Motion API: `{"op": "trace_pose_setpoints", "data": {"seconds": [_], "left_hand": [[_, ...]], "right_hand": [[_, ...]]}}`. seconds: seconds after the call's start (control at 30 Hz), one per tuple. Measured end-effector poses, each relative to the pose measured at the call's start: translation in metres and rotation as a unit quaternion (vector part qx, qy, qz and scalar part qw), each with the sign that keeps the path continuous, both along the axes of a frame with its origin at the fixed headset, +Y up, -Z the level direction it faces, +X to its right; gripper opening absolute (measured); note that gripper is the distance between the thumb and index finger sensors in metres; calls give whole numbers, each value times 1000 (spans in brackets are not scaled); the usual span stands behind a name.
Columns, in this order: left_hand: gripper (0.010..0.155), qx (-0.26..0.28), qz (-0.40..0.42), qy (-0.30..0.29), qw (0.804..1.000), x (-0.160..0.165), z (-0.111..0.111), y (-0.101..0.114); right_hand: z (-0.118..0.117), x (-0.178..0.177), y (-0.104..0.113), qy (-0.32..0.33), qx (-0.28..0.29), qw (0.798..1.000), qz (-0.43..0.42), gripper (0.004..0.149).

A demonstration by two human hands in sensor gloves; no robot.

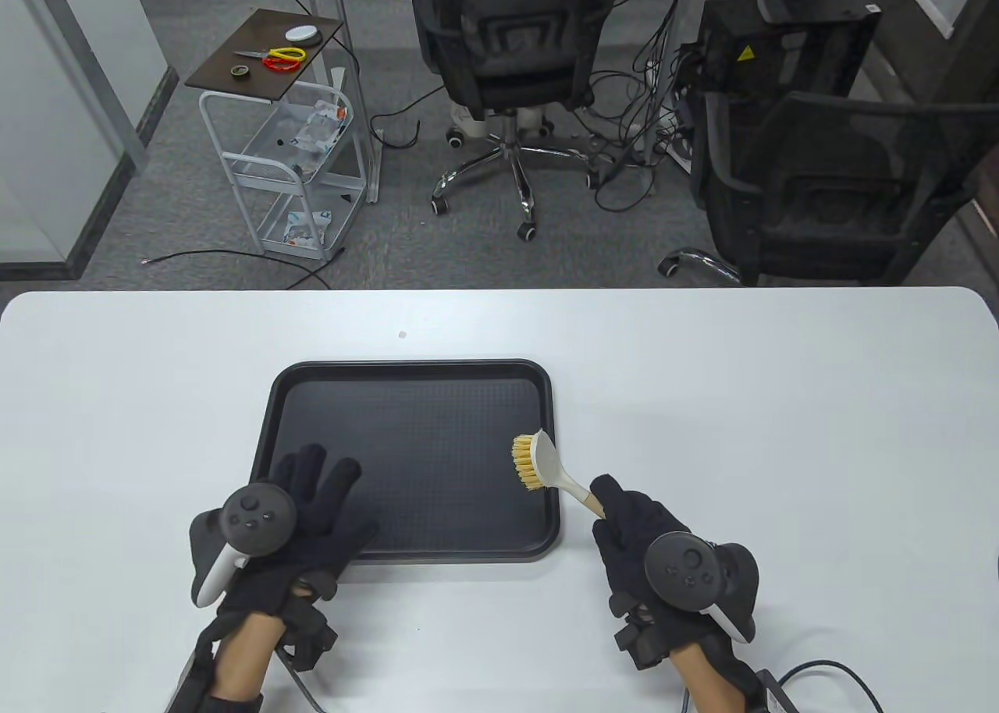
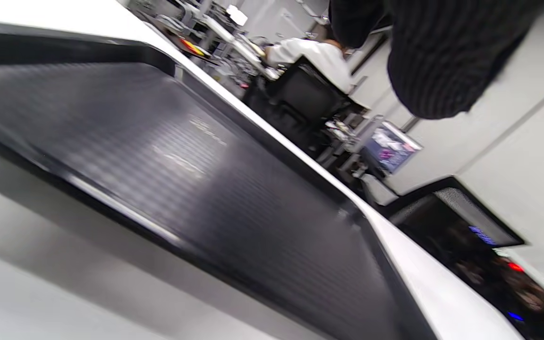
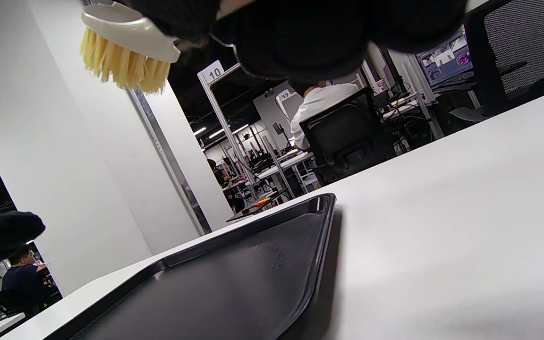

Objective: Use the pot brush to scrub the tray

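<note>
A black rectangular tray (image 1: 406, 420) lies on the white table (image 1: 741, 401). My right hand (image 1: 636, 533) grips the wooden handle of a pot brush (image 1: 538, 463) with a white head and yellow bristles, held above the tray's right near corner. In the right wrist view the brush (image 3: 123, 45) hangs above the tray (image 3: 234, 278), not touching it. My left hand (image 1: 312, 510) is spread open with fingers over the tray's near left corner; whether it presses on the tray I cannot tell. The left wrist view shows the tray (image 2: 182, 174) close up, with a gloved fingertip (image 2: 442, 56) above.
Beyond the table's far edge stand two black office chairs (image 1: 507, 50), a white cart (image 1: 296, 151) and floor cables. A cable (image 1: 819, 670) trails from my right wrist at the near edge. The rest of the table around the tray is bare white.
</note>
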State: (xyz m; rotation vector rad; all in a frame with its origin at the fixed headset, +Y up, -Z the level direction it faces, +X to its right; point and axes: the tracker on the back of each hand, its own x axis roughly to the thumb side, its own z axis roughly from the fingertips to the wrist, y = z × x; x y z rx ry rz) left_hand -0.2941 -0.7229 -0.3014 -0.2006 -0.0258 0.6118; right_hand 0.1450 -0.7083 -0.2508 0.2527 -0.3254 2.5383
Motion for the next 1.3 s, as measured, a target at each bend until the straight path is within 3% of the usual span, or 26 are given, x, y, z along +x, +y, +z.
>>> {"op": "trace_pose_setpoints", "data": {"seconds": [0.17, 0.27, 0.4, 0.5, 0.57, 0.73, 1.13, 1.3], "left_hand": [[84, -66, -52, 108, 991, -33, -34, -21], [88, -116, -98, 163, 975, -48, -49, -39], [89, -163, -132, 215, 954, -62, -58, -58], [82, -165, -129, 229, 951, -67, -60, -67], [76, -163, -171, 238, 942, -69, -60, -69], [75, -156, -166, 206, 952, -68, -62, -69], [77, -121, -236, 48, 963, 20, -48, -66], [77, -110, -241, 17, 964, 35, -40, -68]], "right_hand": [[-1, 1, 0, 1, -6, 1000, 2, 56], [-1, 1, 0, 2, -7, 1000, 5, 56], [-1, 2, 0, -1, -11, 1000, 7, 56], [-2, 4, -1, -3, -15, 1000, 6, 56], [-3, 5, -1, -3, -17, 1000, 3, 56], [-4, 3, -3, 0, -20, 1000, 10, 56], [-4, 1, -3, 3, -25, 999, 24, 56], [-7, 2, -7, -2, -34, 999, 29, 55]]}}
